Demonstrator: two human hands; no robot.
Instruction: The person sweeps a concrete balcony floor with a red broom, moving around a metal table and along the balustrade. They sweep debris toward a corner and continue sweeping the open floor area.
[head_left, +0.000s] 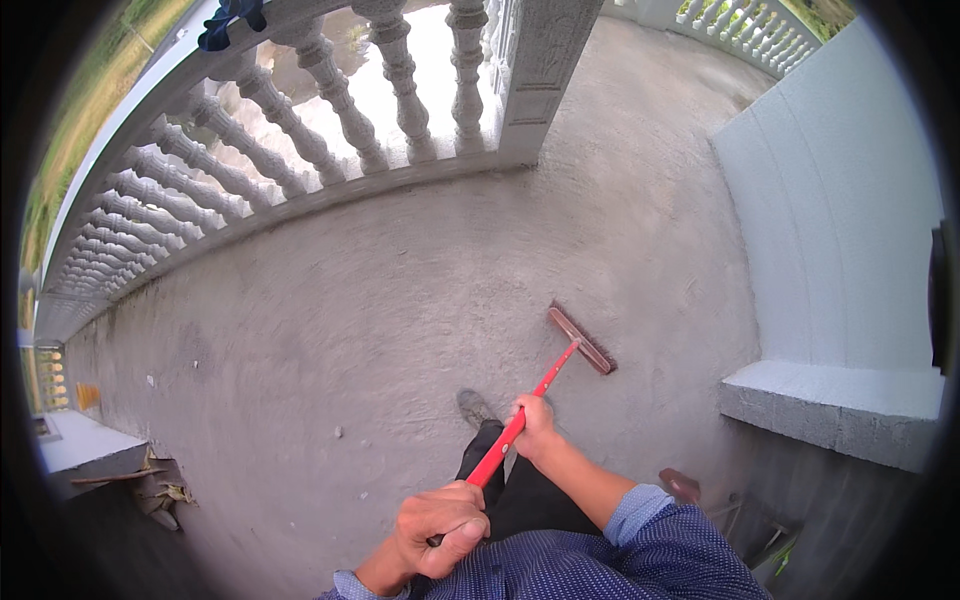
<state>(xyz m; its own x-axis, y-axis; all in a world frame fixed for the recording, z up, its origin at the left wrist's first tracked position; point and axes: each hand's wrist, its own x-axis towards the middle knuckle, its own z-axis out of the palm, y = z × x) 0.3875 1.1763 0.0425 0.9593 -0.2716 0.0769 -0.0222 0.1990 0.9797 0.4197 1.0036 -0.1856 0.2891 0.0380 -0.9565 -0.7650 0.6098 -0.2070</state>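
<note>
A push broom with a red handle (496, 454) slants up and to the right from my body. My left hand (442, 529) is closed around the handle's upper end, near my waist. Farther down the handle, my right hand (534, 427) grips it. The broom's reddish-brown head with dark bristles (582, 339) rests on the rough concrete floor (420, 300), ahead and slightly to the right. A grey shoe (477, 407) shows just beyond my hands.
A balustrade (322, 142) runs along the left up to a square pillar (536, 82). On the right stand a pale wall (810, 225) and a concrete ledge (825, 405). Debris (166, 495) lies at lower left. Dark cloth (229, 22) hangs on the rail.
</note>
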